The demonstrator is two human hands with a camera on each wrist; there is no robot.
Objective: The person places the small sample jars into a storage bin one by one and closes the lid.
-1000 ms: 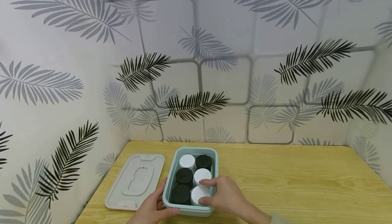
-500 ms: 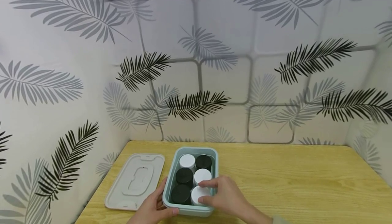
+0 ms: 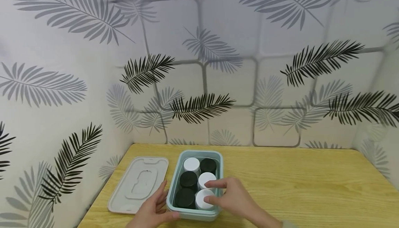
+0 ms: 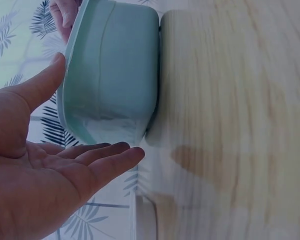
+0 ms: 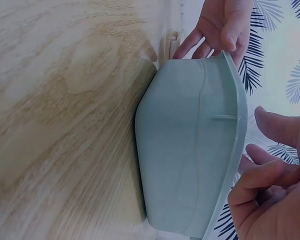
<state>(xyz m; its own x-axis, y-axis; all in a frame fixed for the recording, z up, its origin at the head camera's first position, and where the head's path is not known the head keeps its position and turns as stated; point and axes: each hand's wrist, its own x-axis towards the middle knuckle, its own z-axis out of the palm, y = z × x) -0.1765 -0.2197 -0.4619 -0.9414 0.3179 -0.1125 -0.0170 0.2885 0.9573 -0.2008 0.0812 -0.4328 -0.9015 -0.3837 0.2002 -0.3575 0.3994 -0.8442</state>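
A pale blue-green plastic box (image 3: 193, 215) stands on the table, holding round white-topped and black-topped containers in two columns. My left hand (image 3: 151, 210) is at its near left corner; in the left wrist view the fingers (image 4: 117, 162) are extended below the box and the thumb reaches toward its rim. Over the box's right rim, my right hand (image 3: 233, 197) has thumb and index finger spread above the nearest white top (image 3: 204, 200) and the white top (image 3: 206, 179) behind it. In the right wrist view nothing shows between its thumb and loosely bent fingers (image 5: 260, 182).
Left of the box, a whitish rectangular lid (image 3: 137, 186) with a raised centre lies flat on the wooden table (image 3: 296, 186). Leaf-patterned walls (image 3: 218, 82) enclose the table at the back and sides.
My left hand has drawn slightly left, away from the box corner. The right thumb and index finger have risen a little off the white tops. The box and its contents keep their arrangement.
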